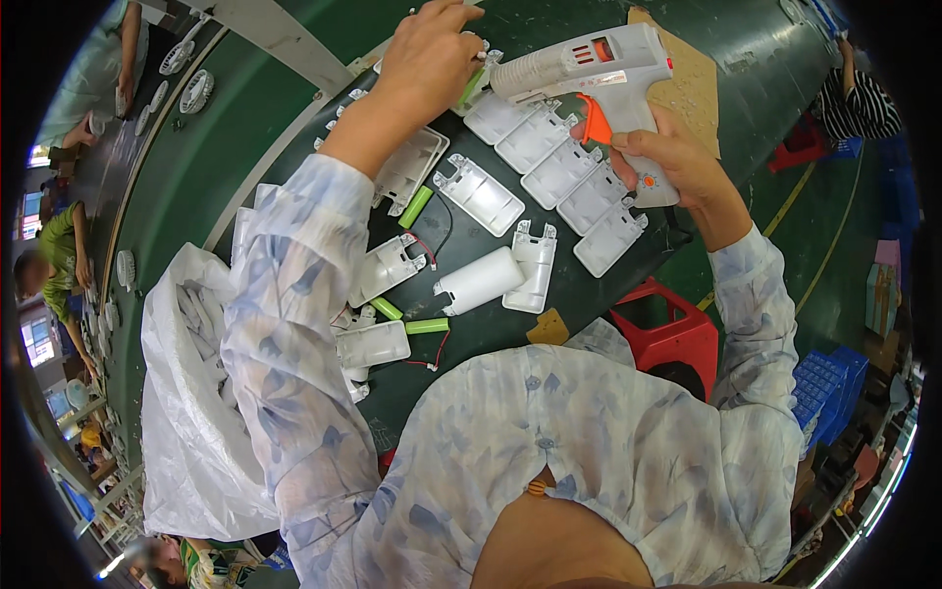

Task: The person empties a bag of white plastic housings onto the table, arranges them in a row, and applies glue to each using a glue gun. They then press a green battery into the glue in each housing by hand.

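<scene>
Fingers [461, 39] of the left hand [427, 54] pinch a green battery [472, 86] into a white shell, right hand [667, 157] wrapped round the glue gun [589, 69] whose nozzle meets it; beside them open shells [559, 172] lie in a row, looking unglued, with loose batteries [416, 206] nearer the person.

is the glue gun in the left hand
No, the right hand grips the white glue gun by its handle, while the left hand holds a green battery.

A white glue gun [599, 74] with an orange trigger lies level in the air, nozzle pointing left at a green battery cell [471, 86] seated in a white plastic shell half [491, 113] on the desk.
</scene>
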The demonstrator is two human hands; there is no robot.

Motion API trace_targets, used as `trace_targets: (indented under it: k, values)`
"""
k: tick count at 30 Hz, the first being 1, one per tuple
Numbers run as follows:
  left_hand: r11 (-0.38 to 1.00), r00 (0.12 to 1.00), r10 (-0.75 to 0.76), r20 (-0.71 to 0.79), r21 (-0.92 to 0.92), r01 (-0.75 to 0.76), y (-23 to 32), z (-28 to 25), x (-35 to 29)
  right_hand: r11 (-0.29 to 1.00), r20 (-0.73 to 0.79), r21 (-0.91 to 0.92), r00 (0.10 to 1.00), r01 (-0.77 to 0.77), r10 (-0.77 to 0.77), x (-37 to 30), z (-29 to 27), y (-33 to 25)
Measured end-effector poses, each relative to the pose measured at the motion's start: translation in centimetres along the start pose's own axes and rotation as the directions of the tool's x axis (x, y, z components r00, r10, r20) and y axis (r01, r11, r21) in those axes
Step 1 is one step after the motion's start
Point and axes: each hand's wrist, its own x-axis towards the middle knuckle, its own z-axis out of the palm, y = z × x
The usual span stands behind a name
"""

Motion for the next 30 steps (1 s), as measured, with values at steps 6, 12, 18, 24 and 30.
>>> trace_targets:
  k: [6,12,18,24,30]
  values:
    - [0.991,0.998,0.060,-0.036,0.123,-0.055,0.8,1.9,0.6,1.000,-0.052,0.002,0.999,-0.006,0.006,-0.6,-0.1,0.4]
    - [0.936,0.780,0.346,-0.521,0.132,-0.327,-1.7,4.4,0.1,1.000,-0.017,0.000,1.000,-0.018,0.018,-0.5,0.5,-0.2]
    - [0.997,0.974,-0.017,-0.226,0.069,0.033,1.1,-3.0,-3.7,1.000,-0.047,0.006,0.999,0.022,-0.022,-0.1,0.5,0.0]
    - [0.968,0.964,-0.244,0.101,0.094,0.235,4.2,-4.5,-9.4,1.000,-0.048,0.012,0.999,0.014,-0.013,1.0,1.0,-0.4]
    - [0.934,0.920,-0.355,0.165,0.101,0.343,5.0,-4.8,-11.0,0.999,0.000,0.032,1.000,0.015,-0.015,0.2,0.8,-0.5]
